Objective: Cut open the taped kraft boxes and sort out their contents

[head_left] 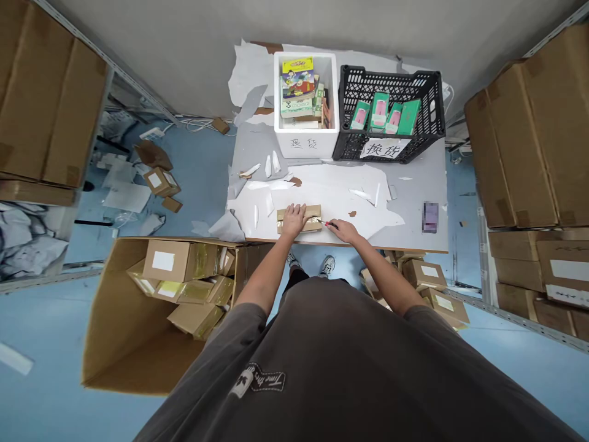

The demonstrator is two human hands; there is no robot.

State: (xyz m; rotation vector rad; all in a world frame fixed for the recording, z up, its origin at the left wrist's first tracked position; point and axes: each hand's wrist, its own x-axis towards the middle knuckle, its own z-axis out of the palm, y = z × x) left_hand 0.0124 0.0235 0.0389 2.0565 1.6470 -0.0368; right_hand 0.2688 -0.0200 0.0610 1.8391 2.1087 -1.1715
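A small taped cardboard box lies on the table near its front edge. My left hand is over the box's left and middle part, with its fingertips at the far edge and its thumb across the top. My right hand is closed around a slim red and black cutter. The cutter's tip points left and meets the right end of the box or is very near it. Shiny tape shows on the box beside my left hand.
A white foam box with small packages and a black plastic crate with green boxes stand at the back. Paper scraps litter the table. A big open carton full of parcels stands at lower left; shelves flank both sides.
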